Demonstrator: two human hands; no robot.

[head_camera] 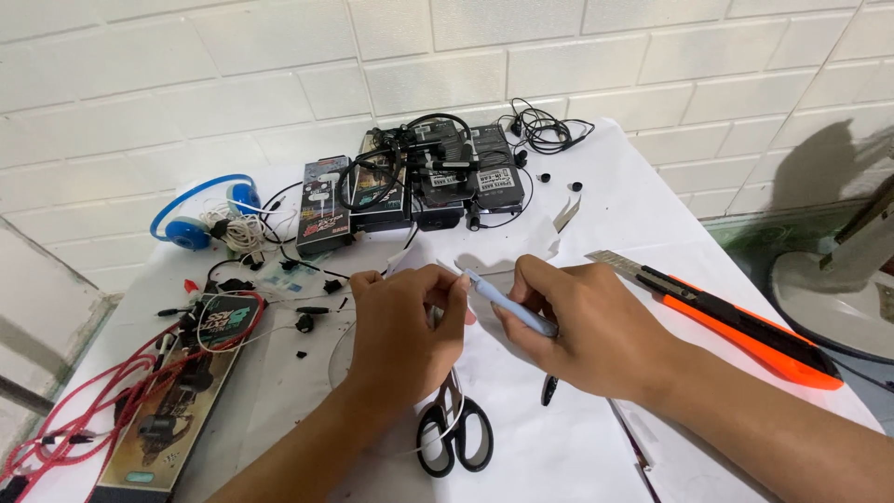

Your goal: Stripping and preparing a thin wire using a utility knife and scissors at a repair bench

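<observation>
My right hand [582,321] grips a thin light-blue tool [507,305] like a pen, its tip pointing up and left. My left hand [405,326] is closed around a small white piece [453,272] held at the fingertips, right by the tool's tip; what the piece is I cannot tell. Both hands hover over the white-covered table [577,447]. Black-handled scissors [454,433] lie just under my left wrist, with a thin white wire running across them.
An orange-and-black utility knife [736,326] lies to the right, blade out. Black earphone boxes [410,182] are stacked at the back, blue headphones [200,214] at the left, red cables [84,410] and a long dark package [182,401] at the front left.
</observation>
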